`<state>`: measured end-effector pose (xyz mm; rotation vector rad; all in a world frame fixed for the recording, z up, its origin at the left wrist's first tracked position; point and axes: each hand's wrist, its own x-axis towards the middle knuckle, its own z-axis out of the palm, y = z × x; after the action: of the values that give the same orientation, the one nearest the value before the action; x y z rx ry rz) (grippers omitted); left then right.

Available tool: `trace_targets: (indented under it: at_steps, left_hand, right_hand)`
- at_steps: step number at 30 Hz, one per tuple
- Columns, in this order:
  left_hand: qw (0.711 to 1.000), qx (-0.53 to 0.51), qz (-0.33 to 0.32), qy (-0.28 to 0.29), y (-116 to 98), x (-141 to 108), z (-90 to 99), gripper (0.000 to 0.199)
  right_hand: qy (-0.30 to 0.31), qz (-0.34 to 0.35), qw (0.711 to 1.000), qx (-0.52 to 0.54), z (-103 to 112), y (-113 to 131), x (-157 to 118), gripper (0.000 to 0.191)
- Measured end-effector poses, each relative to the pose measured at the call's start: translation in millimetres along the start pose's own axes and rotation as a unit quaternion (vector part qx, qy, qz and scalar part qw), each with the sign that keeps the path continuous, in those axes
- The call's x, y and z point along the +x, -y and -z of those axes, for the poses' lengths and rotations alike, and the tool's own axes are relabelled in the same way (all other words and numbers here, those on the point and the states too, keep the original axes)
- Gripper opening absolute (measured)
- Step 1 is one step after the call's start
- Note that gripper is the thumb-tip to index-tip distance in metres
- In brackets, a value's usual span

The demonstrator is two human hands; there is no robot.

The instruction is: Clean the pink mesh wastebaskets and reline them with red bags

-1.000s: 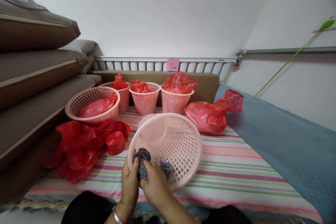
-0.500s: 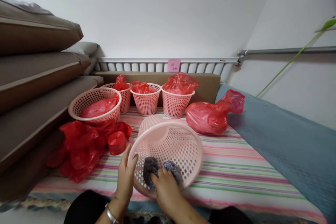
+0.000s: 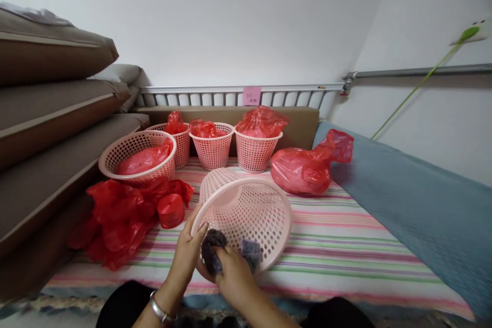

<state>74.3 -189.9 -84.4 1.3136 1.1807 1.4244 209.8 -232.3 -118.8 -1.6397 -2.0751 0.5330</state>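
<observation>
A pale pink plastic mesh basket (image 3: pixel 265 205) lies on its side in front of me, mouth facing me. My left hand (image 3: pixel 189 246) grips the left of its rim, thumb on the inner side. Inside the mouth, my right hand (image 3: pixel 234 271) has its fingers closed on a bunched grey cloth (image 3: pixel 251 252), which they partly hide. Thumb side of that hand, a darker grey cloth (image 3: pixel 212 248) rests against the basket's lower left wall, touching the thumb.
Several pink baskets (image 3: pixel 211 151) with red plastic bags stand at the back. A tied red bag (image 3: pixel 302 171) lies to the right. Crumpled red plastic (image 3: pixel 119 215) and a red roll (image 3: pixel 170 211) lie left, near stacked brown cushions (image 3: pixel 57 105). Striped cloth (image 3: pixel 346 246) covers the surface.
My right hand has shifted slightly left inside the basket, towards the dark cloth, which now sits higher against the left wall. The view has shifted a little; my left hand keeps the rim.
</observation>
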Motion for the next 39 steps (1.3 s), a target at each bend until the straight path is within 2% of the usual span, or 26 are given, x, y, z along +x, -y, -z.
trace_targets:
  at_steps: [3, 6, 9, 13, 18, 21, 24, 27, 30, 32, 35, 39]
  left_hand:
    - [1.0, 0.001, 0.013, -0.022, 2, -7, 1.0, 0.053]
    - [0.999, -0.002, 0.022, -0.029, 0, -12, 3.1, 0.051]
    - [0.999, -0.008, 0.028, -0.035, 0, -16, 4.8, 0.053]
    - [0.998, -0.028, 0.019, -0.044, 3, -18, 4.4, 0.052]
    - [0.999, -0.028, 0.011, -0.027, 10, -19, -0.5, 0.054]
    - [0.999, -0.03, 0.001, -0.022, 16, -22, -3.4, 0.056]
    - [0.999, -0.033, 0.002, -0.009, 22, -24, -4.8, 0.057]
    - [1.0, -0.026, 0.0, -0.006, 24, -25, -5.1, 0.057]
    - [1.0, -0.022, 0.002, -0.011, 20, -25, -4.5, 0.056]
    - [0.999, -0.027, 0.016, -0.012, 16, -25, -3.9, 0.056]
    - [0.998, -0.038, 0.034, -0.026, 11, -26, -3.1, 0.058]
    - [0.997, -0.049, 0.036, -0.05, 11, -28, -3.3, 0.055]
  right_hand:
    - [-0.035, -0.003, 0.997, 0.066, 1, 24, 2, 0.055]
    - [-0.06, 0.029, 0.996, 0.065, 2, 32, -1, 0.053]
    - [-0.016, 0.052, 0.998, -0.005, 5, 22, -7, 0.05]
    - [0.069, 0.032, 0.986, -0.148, 14, -5, -10, 0.042]
    - [0.077, 0.001, 0.975, -0.211, 17, -25, -1, 0.04]
    - [0.073, -0.018, 0.986, -0.149, 9, -21, 3, 0.044]
    - [0.055, -0.048, 0.997, -0.014, 2, -4, 5, 0.054]
    - [0.009, -0.051, 0.992, 0.113, 2, 18, 5, 0.053]
    - [-0.032, -0.028, 0.983, 0.176, 7, 30, 2, 0.048]
    - [-0.03, -0.009, 0.988, 0.15, 8, 28, -2, 0.049]
    - [0.003, 0.022, 0.999, 0.027, 7, 15, -9, 0.051]
    - [0.057, 0.017, 0.991, -0.117, 8, -6, -11, 0.046]
